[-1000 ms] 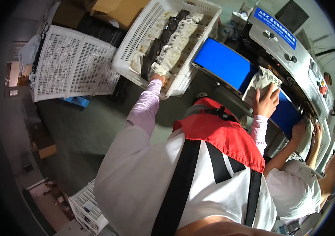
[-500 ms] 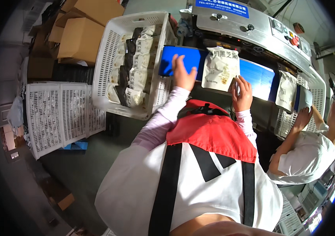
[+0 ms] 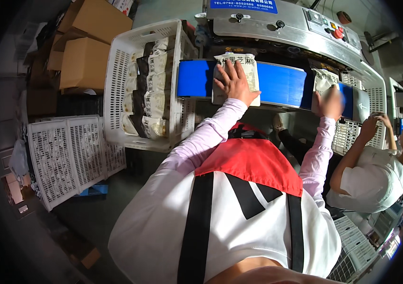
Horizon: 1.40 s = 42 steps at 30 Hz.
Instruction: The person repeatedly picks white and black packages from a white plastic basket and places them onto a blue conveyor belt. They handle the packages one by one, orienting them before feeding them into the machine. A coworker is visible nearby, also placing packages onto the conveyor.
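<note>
A cream stand-up pouch (image 3: pixel 219 98) with dark print and a black top lies on the blue conveyor belt (image 3: pixel 279 84). My left hand (image 3: pixel 237 85) rests flat on its front, fingers spread. Farther right on the same belt is a second cream pouch (image 3: pixel 323 79). Over that pouch's lower part is my right hand (image 3: pixel 332 103), its fingers smeared by motion, so its grip is unclear.
Left of the belt, a white plastic crate (image 3: pixel 175 111) holds rows of cream and black pouches. A steel machine (image 3: pixel 258 28) runs along the far side. Cardboard boxes (image 3: pixel 84 64) and a white crate stack (image 3: pixel 71 151) stand left. A co-worker (image 3: pixel 376 177) sits right.
My left hand has come off the bare belt onto the near pouch. My right hand has left that pouch's edge and moved right to the second pouch. The view has shifted.
</note>
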{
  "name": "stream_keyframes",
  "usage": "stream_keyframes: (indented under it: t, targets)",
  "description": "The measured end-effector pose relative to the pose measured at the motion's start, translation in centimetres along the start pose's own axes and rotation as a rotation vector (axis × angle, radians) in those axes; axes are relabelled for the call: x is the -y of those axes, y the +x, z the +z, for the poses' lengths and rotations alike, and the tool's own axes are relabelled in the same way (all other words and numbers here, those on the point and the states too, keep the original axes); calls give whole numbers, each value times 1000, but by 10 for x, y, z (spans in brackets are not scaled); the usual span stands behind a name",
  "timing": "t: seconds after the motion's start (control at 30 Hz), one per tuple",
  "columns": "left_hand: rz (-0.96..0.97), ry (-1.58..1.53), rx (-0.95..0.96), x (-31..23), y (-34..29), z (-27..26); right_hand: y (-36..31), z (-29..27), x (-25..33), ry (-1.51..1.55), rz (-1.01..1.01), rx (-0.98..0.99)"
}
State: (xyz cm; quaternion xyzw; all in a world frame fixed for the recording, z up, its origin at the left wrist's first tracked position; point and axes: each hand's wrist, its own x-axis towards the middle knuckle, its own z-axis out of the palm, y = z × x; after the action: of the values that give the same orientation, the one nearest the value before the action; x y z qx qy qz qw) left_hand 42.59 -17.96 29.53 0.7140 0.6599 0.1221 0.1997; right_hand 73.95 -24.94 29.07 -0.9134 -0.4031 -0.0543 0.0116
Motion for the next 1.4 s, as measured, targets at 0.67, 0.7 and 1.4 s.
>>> stream_keyframes:
  t: [0.67, 0.7, 1.4]
  targets:
    - [-135, 37, -73, 38, 7, -27, -17, -17, 34, 178, -61, 69]
    - [-136, 30, -78, 40, 7, -27, -18, -18, 34, 172, -63, 71]
    - [-179, 108, -47, 56, 11, -38, -30, -22, 47, 302, -373, 47]
